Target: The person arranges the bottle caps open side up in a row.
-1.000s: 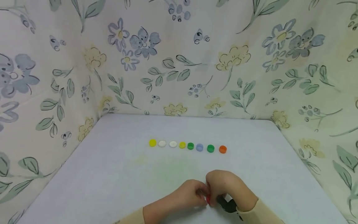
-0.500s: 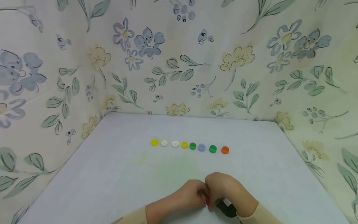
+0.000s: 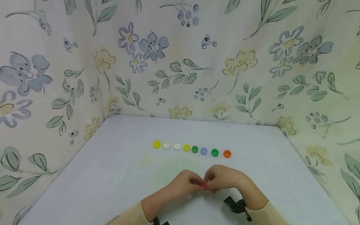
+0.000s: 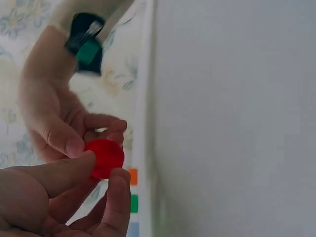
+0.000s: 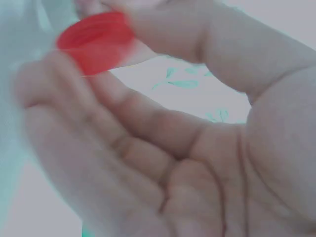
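Observation:
A round red bottle cap (image 3: pixel 204 186) is between my two hands, toward the front of the white table (image 3: pixel 112 175). My left hand (image 3: pixel 182 185) pinches it from the left with thumb and finger; in the left wrist view the round face of the cap (image 4: pixel 108 159) shows between these fingertips. From the other side, my right hand (image 3: pixel 223 177) also pinches the cap at its edge. Up close in the right wrist view, the cap's ridged side (image 5: pixel 98 44) faces the camera, with the thumb at its right and a finger beneath it.
Beyond the hands several caps lie in a row: a yellow cap (image 3: pixel 157 144) at the left end, then white, yellow, green and blue ones, and an orange cap (image 3: pixel 227 154) at the right. Flowered cloth (image 3: pixel 180 75) hangs behind and beside the table. Dark straps (image 3: pixel 237 206) are at the wrists.
Both hands have moved forward from the table's front with the red cap between them, and the right hand has drawn back so more of the cap shows. The row of caps stays put.

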Demonstrator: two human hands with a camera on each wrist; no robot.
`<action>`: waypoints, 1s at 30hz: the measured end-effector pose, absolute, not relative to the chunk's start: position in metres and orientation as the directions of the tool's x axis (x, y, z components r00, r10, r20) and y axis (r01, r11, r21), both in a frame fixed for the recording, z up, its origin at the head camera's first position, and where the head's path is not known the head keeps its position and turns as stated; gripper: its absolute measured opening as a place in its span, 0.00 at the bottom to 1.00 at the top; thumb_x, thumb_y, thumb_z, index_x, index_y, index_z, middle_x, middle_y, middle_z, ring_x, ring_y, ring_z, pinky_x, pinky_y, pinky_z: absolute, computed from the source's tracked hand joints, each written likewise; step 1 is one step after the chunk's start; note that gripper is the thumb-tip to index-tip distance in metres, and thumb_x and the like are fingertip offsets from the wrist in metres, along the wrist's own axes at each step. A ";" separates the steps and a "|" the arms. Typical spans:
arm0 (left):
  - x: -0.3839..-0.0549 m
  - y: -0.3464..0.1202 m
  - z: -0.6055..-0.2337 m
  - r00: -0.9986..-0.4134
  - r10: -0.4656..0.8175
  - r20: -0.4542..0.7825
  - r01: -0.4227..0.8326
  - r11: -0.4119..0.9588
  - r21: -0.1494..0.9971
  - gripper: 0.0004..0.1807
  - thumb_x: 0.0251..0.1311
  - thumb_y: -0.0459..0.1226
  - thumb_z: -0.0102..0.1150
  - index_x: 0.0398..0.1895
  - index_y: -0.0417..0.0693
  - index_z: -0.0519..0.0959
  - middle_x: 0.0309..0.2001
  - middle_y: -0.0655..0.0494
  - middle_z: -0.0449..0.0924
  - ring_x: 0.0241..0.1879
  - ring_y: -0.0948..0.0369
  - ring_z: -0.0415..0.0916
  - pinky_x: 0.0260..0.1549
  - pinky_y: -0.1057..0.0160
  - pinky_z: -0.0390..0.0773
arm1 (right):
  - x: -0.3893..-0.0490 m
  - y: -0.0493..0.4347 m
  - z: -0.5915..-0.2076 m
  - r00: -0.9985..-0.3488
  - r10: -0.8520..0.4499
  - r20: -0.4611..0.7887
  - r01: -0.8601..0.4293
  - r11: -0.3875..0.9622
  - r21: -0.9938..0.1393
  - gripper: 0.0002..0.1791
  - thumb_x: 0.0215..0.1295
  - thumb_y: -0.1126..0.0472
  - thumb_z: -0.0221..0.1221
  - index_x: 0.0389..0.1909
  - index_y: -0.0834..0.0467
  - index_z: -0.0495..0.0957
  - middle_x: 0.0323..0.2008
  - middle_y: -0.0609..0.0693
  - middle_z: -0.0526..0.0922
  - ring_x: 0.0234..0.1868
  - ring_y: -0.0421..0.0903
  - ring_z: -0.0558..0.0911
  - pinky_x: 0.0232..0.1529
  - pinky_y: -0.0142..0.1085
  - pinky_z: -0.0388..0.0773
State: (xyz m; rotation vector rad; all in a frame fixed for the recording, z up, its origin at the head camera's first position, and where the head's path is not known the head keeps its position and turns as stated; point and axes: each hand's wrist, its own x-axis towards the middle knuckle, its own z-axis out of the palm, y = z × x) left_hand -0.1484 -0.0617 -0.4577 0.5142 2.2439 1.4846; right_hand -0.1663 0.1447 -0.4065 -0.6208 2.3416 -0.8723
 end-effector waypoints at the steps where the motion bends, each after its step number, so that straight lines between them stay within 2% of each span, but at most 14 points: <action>1: -0.151 -0.065 -0.454 -0.861 0.489 -0.138 0.050 0.352 0.935 0.05 0.63 0.32 0.68 0.40 0.47 0.90 0.33 0.62 0.86 0.31 0.63 0.80 0.33 0.65 0.81 | -0.169 0.146 -0.406 -0.744 -0.584 -0.323 -0.198 0.656 -0.729 0.04 0.66 0.60 0.65 0.33 0.56 0.85 0.25 0.49 0.83 0.28 0.46 0.81 0.33 0.39 0.81; 6: -0.164 -0.079 -0.441 -0.892 0.416 -0.177 -0.072 0.256 0.964 0.07 0.66 0.36 0.68 0.42 0.43 0.89 0.35 0.51 0.88 0.29 0.57 0.84 0.36 0.60 0.85 | -0.175 0.144 -0.405 -0.808 -0.536 -0.245 -0.101 0.534 -0.839 0.11 0.74 0.55 0.62 0.40 0.60 0.84 0.31 0.52 0.85 0.33 0.49 0.84 0.40 0.41 0.85; 11: -0.184 -0.100 -0.434 -0.910 0.358 -0.207 -0.135 0.216 0.967 0.12 0.68 0.40 0.67 0.46 0.40 0.88 0.40 0.45 0.87 0.30 0.57 0.82 0.38 0.61 0.84 | -0.179 0.138 -0.408 -0.874 -0.447 -0.188 -0.081 0.517 -0.852 0.19 0.75 0.47 0.60 0.45 0.62 0.82 0.32 0.53 0.85 0.36 0.50 0.85 0.43 0.41 0.85; 17: -0.217 -0.153 -0.426 -0.975 0.106 -0.193 -0.179 0.129 0.975 0.16 0.69 0.39 0.65 0.50 0.34 0.83 0.47 0.37 0.83 0.30 0.58 0.80 0.35 0.66 0.83 | -0.182 0.140 -0.408 -0.922 -0.356 -0.149 -0.072 0.538 -0.840 0.19 0.75 0.48 0.60 0.45 0.63 0.81 0.32 0.52 0.83 0.37 0.50 0.85 0.43 0.40 0.84; 20: -0.230 -0.184 -0.430 -0.981 -0.049 -0.190 -0.194 0.116 0.974 0.17 0.71 0.38 0.64 0.53 0.31 0.81 0.48 0.37 0.82 0.30 0.60 0.79 0.33 0.68 0.82 | -0.181 0.142 -0.407 -0.924 -0.353 -0.144 -0.070 0.528 -0.846 0.18 0.75 0.51 0.61 0.46 0.64 0.80 0.33 0.54 0.83 0.37 0.50 0.84 0.43 0.41 0.84; 23: -0.239 -0.209 -0.440 -0.962 -0.165 -0.219 -0.238 0.104 0.966 0.20 0.72 0.38 0.62 0.57 0.29 0.79 0.46 0.38 0.83 0.28 0.61 0.79 0.31 0.69 0.82 | -0.180 0.144 -0.406 -0.923 -0.357 -0.142 -0.072 0.523 -0.850 0.16 0.75 0.53 0.61 0.46 0.64 0.80 0.33 0.55 0.83 0.37 0.50 0.84 0.43 0.41 0.84; 30: -0.250 -0.233 -0.460 -0.916 -0.258 -0.309 -0.337 0.075 0.938 0.22 0.73 0.40 0.61 0.56 0.27 0.77 0.35 0.46 0.86 0.22 0.60 0.79 0.27 0.69 0.81 | -0.180 0.144 -0.406 -0.923 -0.360 -0.137 -0.076 0.519 -0.851 0.15 0.74 0.54 0.62 0.46 0.64 0.81 0.33 0.55 0.82 0.36 0.49 0.83 0.43 0.41 0.84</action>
